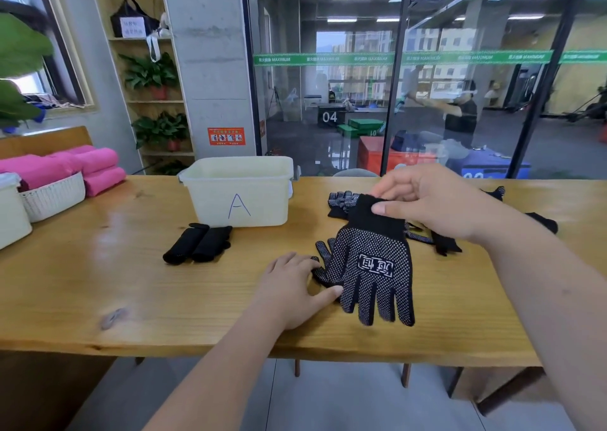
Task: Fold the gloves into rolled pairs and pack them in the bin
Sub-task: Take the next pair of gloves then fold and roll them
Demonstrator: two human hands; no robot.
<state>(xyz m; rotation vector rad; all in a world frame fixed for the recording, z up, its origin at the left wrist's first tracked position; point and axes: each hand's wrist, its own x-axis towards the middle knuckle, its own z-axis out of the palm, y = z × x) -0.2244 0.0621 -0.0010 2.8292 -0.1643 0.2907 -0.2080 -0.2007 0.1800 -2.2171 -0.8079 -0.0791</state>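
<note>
A long wooden counter (131,283) runs across a room. At the left there is a window, then a wooden shelf unit (154,79) with potted plants and a dark bag. Next comes a grey concrete pillar (210,53), and to the right a glass wall (427,102) banded by a green strip.

At the counter's far left corner a cream tub (10,214) is cut off by the frame, its contents hidden. Just beside it a white woven basket (54,197) holds pink cloths (36,171), and more pink rolls (98,168) are stacked against its right side. Toward the middle of the far edge stands the cream bin (239,197), with a letter A drawn on its front. What lies inside cannot be seen from this angle. On the bare wood in front of the bin's left corner lies a rolled pair (197,243) of black gloves.

Nearer the front edge the left hand (292,286) lies on the counter, its grip released. Its fingertips and thumb touch the left side of the glove pair (371,266). These black dotted gloves lie stacked flat, fingers toward the near edge and cuffs toward the far edge. The right hand (437,204) has its grip pinched on the cuff, thumb on top. Behind and right of it, loose gloves (341,200) lie scattered along the far edge.
</note>
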